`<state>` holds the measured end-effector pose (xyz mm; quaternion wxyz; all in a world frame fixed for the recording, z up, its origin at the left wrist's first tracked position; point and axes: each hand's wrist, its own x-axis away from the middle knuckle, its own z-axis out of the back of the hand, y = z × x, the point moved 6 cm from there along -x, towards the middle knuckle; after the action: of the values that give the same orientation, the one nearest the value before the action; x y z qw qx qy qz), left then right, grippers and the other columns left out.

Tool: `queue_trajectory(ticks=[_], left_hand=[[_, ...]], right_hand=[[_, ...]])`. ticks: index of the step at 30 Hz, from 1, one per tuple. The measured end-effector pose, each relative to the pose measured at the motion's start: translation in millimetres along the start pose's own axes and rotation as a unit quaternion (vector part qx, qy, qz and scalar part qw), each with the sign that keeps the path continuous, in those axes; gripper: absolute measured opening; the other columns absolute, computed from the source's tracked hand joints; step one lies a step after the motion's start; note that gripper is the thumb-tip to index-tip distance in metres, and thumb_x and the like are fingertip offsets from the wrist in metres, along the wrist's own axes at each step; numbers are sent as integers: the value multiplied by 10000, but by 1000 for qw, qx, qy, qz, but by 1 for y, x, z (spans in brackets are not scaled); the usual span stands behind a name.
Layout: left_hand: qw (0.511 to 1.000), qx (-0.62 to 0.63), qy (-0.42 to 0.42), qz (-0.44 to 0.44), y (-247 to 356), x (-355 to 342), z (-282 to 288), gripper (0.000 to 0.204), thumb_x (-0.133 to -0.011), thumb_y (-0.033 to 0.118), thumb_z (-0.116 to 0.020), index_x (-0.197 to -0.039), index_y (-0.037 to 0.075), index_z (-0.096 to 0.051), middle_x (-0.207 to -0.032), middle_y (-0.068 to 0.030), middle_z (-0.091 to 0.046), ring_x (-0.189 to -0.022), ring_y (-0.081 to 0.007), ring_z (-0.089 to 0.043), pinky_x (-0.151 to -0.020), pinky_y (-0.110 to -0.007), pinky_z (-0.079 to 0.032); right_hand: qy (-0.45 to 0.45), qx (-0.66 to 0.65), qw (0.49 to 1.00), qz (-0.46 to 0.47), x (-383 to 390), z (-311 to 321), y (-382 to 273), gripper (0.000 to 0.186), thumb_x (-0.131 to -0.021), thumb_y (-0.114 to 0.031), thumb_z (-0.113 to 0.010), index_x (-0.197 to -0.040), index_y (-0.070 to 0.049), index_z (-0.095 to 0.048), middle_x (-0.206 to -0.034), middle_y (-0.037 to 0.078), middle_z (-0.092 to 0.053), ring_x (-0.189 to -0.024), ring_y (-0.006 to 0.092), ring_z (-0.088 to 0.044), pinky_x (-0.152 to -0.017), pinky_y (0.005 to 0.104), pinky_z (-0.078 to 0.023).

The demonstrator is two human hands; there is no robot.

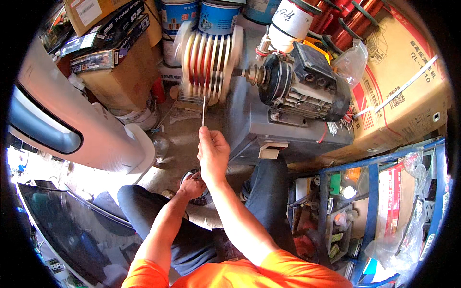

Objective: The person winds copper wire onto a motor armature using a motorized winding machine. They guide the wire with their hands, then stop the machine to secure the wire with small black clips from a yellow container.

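Right hand pinched shut on one thin wire running up to the winding former | left hand curled at one round spool between the knees | one motor

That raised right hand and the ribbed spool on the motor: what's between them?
In the head view, only a thin wire runs from the right hand up to the spool; behind it shows bare floor.

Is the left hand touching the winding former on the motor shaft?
No, the left hand sits low by the knees, while the right hand holds a thin strand up toward the winding former.
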<state>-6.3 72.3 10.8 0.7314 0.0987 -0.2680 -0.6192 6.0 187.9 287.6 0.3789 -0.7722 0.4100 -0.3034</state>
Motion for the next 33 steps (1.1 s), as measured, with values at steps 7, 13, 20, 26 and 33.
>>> queue_trajectory(ticks=[7,13,20,26,33], left_hand=[[1000,0,17,-21,-6,-4,-13,446,-977,417,-353,-1317,202,-546,-1378,31,-524,-1389,-235,-324,-1118,-454,-270],[997,4,-64,29,8,-1,10,450,-987,441,-329,-1359,259,-505,-1455,53,-433,-1390,-237,-318,-1116,-469,-274],[998,10,-60,28,1,0,1,453,-981,450,-346,-1372,268,-486,-1445,49,-441,-1382,-243,-330,-1114,-468,-279],[999,5,-28,15,-3,-2,-1,420,-960,417,-393,-1301,227,-550,-1382,3,-513,-1368,-242,-358,-1095,-479,-306],[999,36,24,-8,2,-1,11,414,-925,387,-468,-1277,197,-573,-1363,3,-534,-1371,-190,-351,-1072,-512,-326]], right_hand=[[27,18,999,-16,2,2,-2,266,-924,-294,-651,-815,-87,-526,-570,-74,-402,-438,11,-311,-377,202,-226],[23,17,999,-24,2,3,0,277,-920,-303,-655,-810,-89,-518,-560,-77,-391,-433,12,-300,-378,202,-221],[16,17,999,-26,4,-1,-1,273,-926,-296,-648,-811,-86,-517,-559,-80,-387,-432,10,-298,-377,204,-217],[21,25,999,-12,4,-1,-3,254,-934,-279,-639,-817,-84,-525,-563,-81,-393,-433,8,-304,-375,199,-224],[6,23,1000,-1,3,0,-1,305,-922,-298,-659,-751,-70,-552,-608,-76,-460,-528,12,-367,-459,193,-274]])
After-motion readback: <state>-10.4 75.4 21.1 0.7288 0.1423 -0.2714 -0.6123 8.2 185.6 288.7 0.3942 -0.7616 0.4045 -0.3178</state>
